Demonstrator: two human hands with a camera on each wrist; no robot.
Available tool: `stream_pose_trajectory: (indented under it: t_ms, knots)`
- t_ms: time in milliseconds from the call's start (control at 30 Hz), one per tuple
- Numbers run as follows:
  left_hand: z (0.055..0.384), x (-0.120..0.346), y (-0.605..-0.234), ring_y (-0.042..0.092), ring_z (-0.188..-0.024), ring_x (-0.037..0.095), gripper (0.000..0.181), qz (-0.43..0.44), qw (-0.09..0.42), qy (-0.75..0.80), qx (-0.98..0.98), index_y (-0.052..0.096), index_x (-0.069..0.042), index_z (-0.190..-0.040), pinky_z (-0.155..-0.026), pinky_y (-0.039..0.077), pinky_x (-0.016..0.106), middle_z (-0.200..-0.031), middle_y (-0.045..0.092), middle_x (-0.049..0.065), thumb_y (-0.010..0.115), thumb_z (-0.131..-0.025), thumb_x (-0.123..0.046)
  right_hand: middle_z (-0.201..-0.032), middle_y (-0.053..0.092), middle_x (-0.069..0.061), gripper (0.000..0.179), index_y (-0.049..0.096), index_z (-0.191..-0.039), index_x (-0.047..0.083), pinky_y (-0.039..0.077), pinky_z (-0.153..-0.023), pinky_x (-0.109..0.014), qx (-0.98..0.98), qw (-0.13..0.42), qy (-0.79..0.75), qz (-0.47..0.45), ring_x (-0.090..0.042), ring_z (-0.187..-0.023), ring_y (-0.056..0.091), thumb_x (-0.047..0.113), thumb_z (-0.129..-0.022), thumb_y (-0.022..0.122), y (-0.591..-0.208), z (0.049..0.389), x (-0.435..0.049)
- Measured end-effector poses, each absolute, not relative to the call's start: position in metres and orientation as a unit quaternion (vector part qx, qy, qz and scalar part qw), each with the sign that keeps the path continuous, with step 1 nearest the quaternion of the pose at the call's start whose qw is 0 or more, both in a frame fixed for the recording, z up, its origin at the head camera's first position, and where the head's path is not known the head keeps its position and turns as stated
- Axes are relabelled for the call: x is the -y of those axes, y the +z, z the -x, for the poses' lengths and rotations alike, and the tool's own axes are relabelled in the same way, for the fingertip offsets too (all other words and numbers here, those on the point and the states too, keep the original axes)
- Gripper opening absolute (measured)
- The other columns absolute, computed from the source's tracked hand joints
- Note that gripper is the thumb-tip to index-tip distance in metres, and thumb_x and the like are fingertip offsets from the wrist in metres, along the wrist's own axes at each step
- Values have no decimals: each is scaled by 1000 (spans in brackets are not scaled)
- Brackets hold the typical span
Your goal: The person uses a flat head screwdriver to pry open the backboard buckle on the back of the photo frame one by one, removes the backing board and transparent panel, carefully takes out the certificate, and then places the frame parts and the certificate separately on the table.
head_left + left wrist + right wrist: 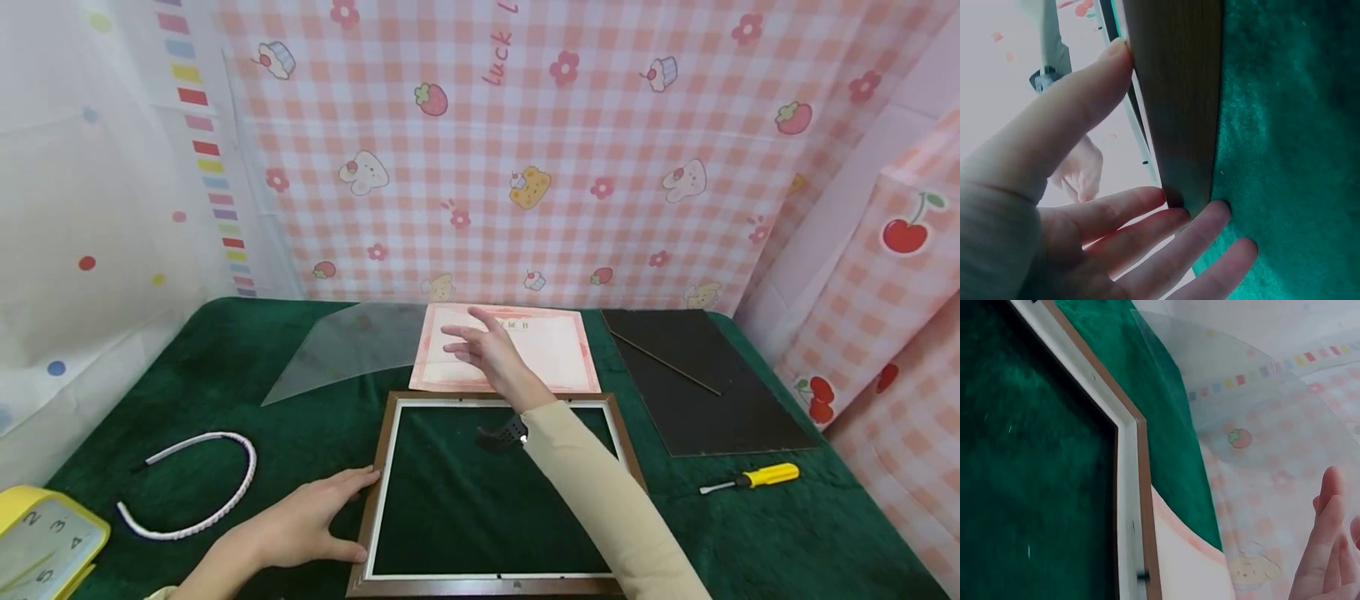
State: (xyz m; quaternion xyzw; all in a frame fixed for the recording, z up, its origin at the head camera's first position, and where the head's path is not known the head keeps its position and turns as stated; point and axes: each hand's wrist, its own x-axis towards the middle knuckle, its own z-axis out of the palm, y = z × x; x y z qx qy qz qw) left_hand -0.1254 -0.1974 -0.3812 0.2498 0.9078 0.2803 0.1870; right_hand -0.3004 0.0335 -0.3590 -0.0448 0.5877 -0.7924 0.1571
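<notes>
A brown wooden picture frame [450,587] with a white inner lip lies on the green cloth, the cloth showing through its opening. At the frame's left side my left hand [311,517] touches the edge with thumb and fingertips, its fingers fairly straight. My right hand [487,354], in a cream sleeve, reaches across the frame and is over a pink-bordered certificate [558,350]. Its fingers are spread and hold nothing. Left of the certificate lies a clear plastic sheet [352,346]; in the right wrist view the right hand [1329,550] appears near this transparent sheet [1235,381].
A black backing board [720,417] with a thin strut lies at the right. In front of it is a yellow-handled screwdriver [772,475]. A white headband [243,487] and a yellow clock [52,533] are at the left. A checked curtain [480,208] hangs behind the table.
</notes>
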Motion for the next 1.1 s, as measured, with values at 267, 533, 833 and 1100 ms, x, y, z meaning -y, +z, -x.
stream_pose_trajectory:
  t_ms: [267,533,833,1100]
  knots:
    - [124,199,-381,49,-103,29,87,-250,185,281,-908,35,5,-130,-84,39,49,-128,39,20,71,-68,-45,-116,52,-18,55,22,-138,7,48,-72,-26,-591,161,-790,28,-25,-86,61,7,-90,49,-367,299,13]
    - [124,198,-383,50,-102,29,88,-253,184,286,-906,35,6,-130,-82,40,48,-128,39,21,70,-68,-46,-106,51,-16,48,31,-129,0,49,-69,-26,-602,108,-791,-2,-24,-79,63,11,-88,54,-372,293,36]
    - [125,198,-383,50,-103,28,88,-259,180,275,-908,36,5,-130,-84,39,47,-128,40,20,68,-69,-49,-117,45,-20,55,31,-131,0,48,-73,-26,-586,122,-801,-2,-21,-86,60,-2,-83,57,-383,288,37]
    - [125,198,-382,48,-106,29,88,-253,182,277,-909,36,5,-130,-85,38,49,-128,40,20,69,-68,-49,-103,53,-16,47,37,-126,-4,47,-73,-25,-568,101,-816,-25,-21,-88,60,-1,-84,57,-395,283,39]
